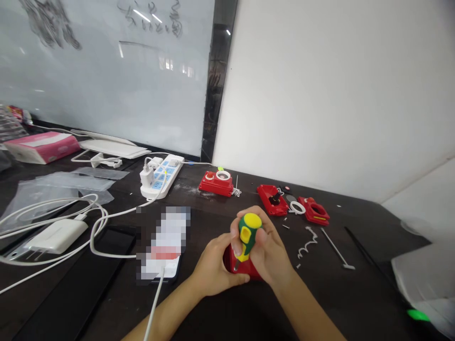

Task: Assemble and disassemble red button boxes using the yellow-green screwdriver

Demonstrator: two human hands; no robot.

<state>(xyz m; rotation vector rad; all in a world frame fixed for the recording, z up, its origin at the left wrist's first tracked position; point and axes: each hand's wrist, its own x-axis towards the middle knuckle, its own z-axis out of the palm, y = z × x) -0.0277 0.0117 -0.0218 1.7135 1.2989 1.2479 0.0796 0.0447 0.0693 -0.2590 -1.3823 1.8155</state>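
My right hand (272,253) is wrapped round a short yellow and green screwdriver (251,227), its shaft slanting down to the left. Beneath the tip lies a red plastic housing (250,271), mostly covered by my hands. My left hand (214,266) grips this housing from the left, thumb along its near edge. Whether the tip sits in a screw cannot be made out. Farther back stands a closed red box (217,184) with a white ring and a red button. To the right are an opened red box half (273,200), a white ring (297,207) and a red cover (313,210).
Small screws (286,226), a coiled wire (307,244) and a thin metal rod (336,246) lie right of my hands. On the left are a phone (169,241) with a cable, a power strip (165,177), a white charger (60,234) and plastic bags (46,192).
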